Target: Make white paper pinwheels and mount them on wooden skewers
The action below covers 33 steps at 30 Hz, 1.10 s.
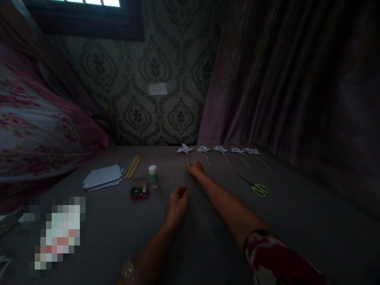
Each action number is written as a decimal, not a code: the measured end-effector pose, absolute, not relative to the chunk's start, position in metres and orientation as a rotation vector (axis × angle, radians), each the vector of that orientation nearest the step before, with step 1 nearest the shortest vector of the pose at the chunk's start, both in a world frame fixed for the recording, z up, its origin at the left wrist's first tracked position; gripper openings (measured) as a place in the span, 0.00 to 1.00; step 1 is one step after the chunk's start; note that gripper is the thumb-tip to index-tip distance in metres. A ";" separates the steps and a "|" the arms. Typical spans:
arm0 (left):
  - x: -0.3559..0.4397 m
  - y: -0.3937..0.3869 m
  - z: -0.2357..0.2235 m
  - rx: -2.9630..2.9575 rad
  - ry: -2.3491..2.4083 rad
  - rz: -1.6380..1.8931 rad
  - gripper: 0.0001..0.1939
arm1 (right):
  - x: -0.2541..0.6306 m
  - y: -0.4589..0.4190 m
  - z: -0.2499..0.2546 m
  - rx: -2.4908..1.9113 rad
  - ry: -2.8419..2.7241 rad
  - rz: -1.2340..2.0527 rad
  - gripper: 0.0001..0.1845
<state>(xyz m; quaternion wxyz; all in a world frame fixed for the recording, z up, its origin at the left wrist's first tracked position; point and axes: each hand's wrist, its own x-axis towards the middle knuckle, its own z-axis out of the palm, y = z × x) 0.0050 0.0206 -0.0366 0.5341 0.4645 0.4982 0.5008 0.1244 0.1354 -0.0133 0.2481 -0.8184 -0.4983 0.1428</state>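
Note:
My right hand (196,168) reaches far forward, its fingers closed on the wooden stick of the leftmost paper pinwheel (184,149). That pinwheel lies at the left end of a row of several white paper pinwheels (221,150) on sticks, laid along the back of the grey surface. My left hand (178,200) rests on the surface nearer to me, fingers curled in loosely; whether anything is in them is hidden. It lies just right of a small red box (139,192) and a white glue bottle with a green label (153,175).
A stack of white paper sheets (102,177) and a bundle of wooden sticks (132,166) lie at the left. Green-handled scissors (257,188) lie at the right. A floral pillow (35,130) is at the far left, a purple curtain (282,87) at the right, patterned wallpaper behind.

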 end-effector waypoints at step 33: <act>0.002 0.020 -0.038 1.153 1.201 1.164 0.07 | 0.116 0.154 -0.011 -2.252 -1.337 0.368 0.16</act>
